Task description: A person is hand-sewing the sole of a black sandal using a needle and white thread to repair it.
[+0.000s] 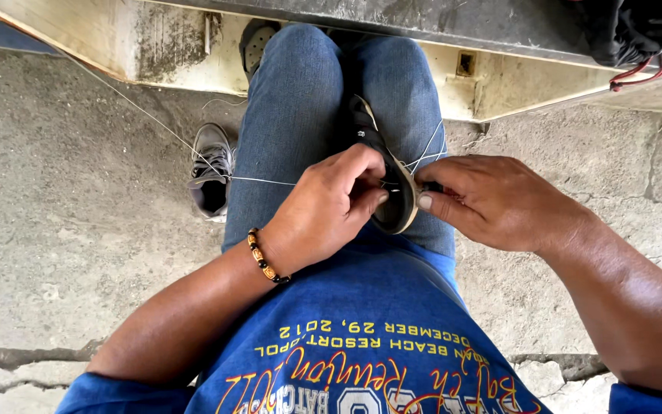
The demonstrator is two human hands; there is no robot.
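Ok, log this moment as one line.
left hand: pinching shoe held between knees | right hand: gripping a tool at the sole edge | thread: taut, running left | second shoe: on ground

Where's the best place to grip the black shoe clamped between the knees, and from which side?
Grip the shoe at its near sole end, from the left, as the left hand does. It stands on edge between the knees, and the right hand works the thread there.

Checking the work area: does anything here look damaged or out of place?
The concrete floor is cracked near the bottom edge. A grey shoe lies alone beside the knee, apart from the dark shoe both hands grip.
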